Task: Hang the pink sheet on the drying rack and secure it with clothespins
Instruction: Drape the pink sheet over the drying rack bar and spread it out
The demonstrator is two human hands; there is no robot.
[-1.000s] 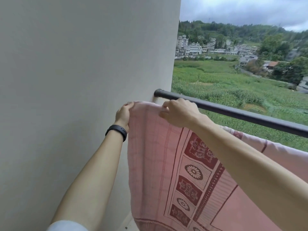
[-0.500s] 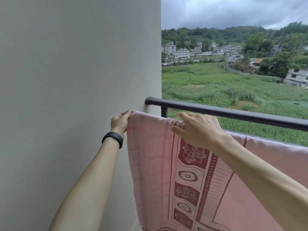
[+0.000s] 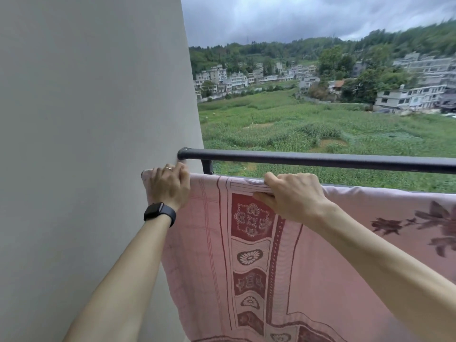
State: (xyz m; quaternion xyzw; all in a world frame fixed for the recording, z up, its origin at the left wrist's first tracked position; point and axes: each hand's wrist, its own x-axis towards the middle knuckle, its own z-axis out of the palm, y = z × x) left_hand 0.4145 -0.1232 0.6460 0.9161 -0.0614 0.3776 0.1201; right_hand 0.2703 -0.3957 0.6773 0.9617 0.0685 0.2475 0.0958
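The pink sheet [image 3: 320, 272], with dark red flower panels, hangs in front of me from a line just below a black bar [image 3: 320, 159]. My left hand [image 3: 169, 186], with a black watch on its wrist, grips the sheet's top left corner close to the wall. My right hand [image 3: 293, 197] is curled over the top edge further right, thumb under the fold. What the sheet's top edge rests on is hidden by the cloth. No clothespin is in view.
A plain grey wall [image 3: 86, 144] fills the left side, and the bar's end meets it. Beyond the bar lie green fields, houses and wooded hills far below.
My right hand has slid right along the top edge and now grips it. The left hand keeps its corner. The view has swung up and right, and the sheet looks spread wider.
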